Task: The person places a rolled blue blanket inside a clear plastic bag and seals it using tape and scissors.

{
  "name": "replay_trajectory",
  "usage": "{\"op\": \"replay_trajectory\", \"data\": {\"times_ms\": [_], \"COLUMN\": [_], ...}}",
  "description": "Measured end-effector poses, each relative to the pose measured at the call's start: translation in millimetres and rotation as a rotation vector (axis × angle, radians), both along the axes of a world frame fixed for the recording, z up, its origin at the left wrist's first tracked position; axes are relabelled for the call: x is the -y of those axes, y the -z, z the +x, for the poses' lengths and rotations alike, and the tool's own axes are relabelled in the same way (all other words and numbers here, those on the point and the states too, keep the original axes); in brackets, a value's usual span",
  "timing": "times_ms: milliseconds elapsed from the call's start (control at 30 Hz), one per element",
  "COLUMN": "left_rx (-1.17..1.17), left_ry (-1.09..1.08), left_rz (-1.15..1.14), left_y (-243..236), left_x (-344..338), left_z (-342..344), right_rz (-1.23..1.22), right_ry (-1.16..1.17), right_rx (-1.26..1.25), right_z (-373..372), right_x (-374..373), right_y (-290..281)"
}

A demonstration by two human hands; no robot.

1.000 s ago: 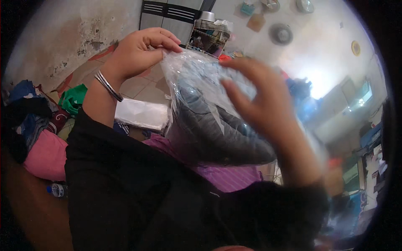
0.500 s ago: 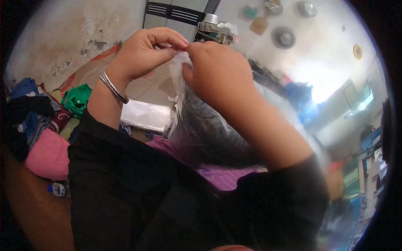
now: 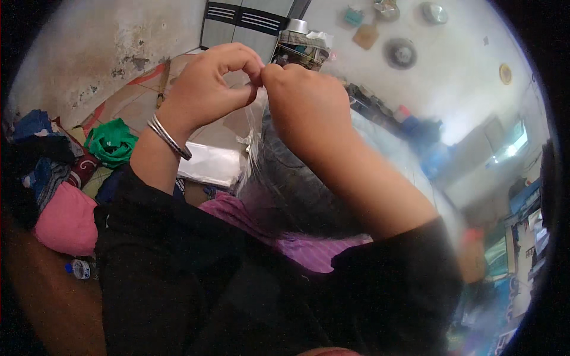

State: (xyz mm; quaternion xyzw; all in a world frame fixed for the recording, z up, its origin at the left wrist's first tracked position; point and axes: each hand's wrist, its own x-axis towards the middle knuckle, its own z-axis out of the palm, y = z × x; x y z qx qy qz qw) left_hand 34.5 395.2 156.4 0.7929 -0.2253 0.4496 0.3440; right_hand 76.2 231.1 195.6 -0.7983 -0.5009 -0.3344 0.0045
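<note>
Right hand (image 3: 309, 98) has moved across to meet the left hand (image 3: 205, 83); their fingers pinch together, seemingly on the dark-filled clear plastic bag (image 3: 291, 172) below them; beige tiled floor (image 3: 222, 127) lies beyond.

Plastic bag (image 3: 291, 172) partly hidden
Right forearm (image 3: 377, 181) covers its middle; cupboard (image 3: 246, 21) near twelve o'clock cut by the top edge; clutter (image 3: 504, 261) toward four o'clock blurred.

Brightest at right, bleached by glare across the pale wall (image 3: 463, 65). Dim in the black clothing (image 3: 196, 279), almost without detail. Hazy and softly blurred at lower right; bowed toward the rim (black at the corners).
</note>
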Motion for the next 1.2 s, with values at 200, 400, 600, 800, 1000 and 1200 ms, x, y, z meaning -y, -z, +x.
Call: {"op": "replay_trajectory", "data": {"times_ms": [200,400,600,800,1000,1200], "left_rx": [-0.025,0.02,-0.097,-0.436,-0.403,-0.393], "left_ry": [-0.094,-0.106,-0.024,0.005,-0.25,-0.515], "left_rz": [-0.006,-0.065,-0.599,-0.501,-0.504,-0.343], "left_y": [5.2,11.3,26.2,54.7,42.3,33.0], "left_x": [-1.3,-4.6,11.1,49.8,69.8,89.8], "left_z": [0.0,-12.0,-10.9,-21.3,-19.9,-17.3], "right_rz": [-0.15,-0.234,-0.223,-0.209,-0.185,-0.151], "right_ry": [0.046,-0.038,-0.062,-0.131,-0.156,-0.181], "right_rx": [-0.132,-0.231,-0.196,-0.184,-0.166,-0.126], "right_z": [-16.0,-24.4,-23.1,-19.1,-16.9,-12.1], "right_x": [24.8,90.1,109.4,108.6,108.9,107.6], "right_y": [-3.9,15.7,38.0,41.3,44.8,50.4]}}
